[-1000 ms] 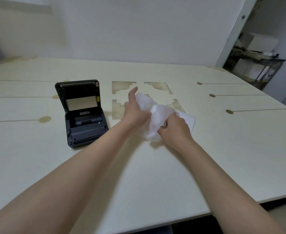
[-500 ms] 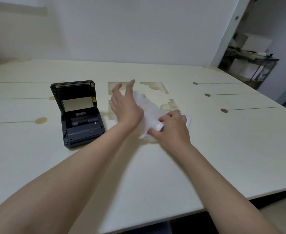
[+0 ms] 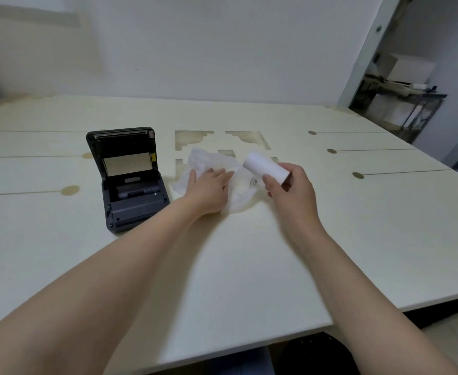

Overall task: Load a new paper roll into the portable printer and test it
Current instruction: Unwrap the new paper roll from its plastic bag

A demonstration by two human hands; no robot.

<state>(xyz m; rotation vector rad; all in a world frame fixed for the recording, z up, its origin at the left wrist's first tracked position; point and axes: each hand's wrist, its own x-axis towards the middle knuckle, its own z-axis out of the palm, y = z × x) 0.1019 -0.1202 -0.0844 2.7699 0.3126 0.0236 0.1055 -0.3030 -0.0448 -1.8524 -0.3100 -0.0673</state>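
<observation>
A dark grey portable printer [image 3: 133, 182] stands on the table left of centre, its lid tilted up and its paper bay exposed. My right hand [image 3: 290, 188] holds a white paper roll [image 3: 264, 167] just above the table, the roll pointing up and to the left. My left hand [image 3: 209, 188] lies flat, fingers spread, on a crumpled clear plastic wrapper [image 3: 209, 161] that rests between the printer and the roll.
The pale table [image 3: 222, 266] has shaped cut-outs [image 3: 192, 139] behind the wrapper and slots with round ends at the right [image 3: 357, 175] and left [image 3: 69, 190]. Its near edge runs diagonally at lower right. A shelf with boxes [image 3: 401, 104] stands beyond the far right corner.
The roll has come out of the wrapper: my right hand lifted it clear to the right, while my left hand dropped flat onto the emptied wrapper.
</observation>
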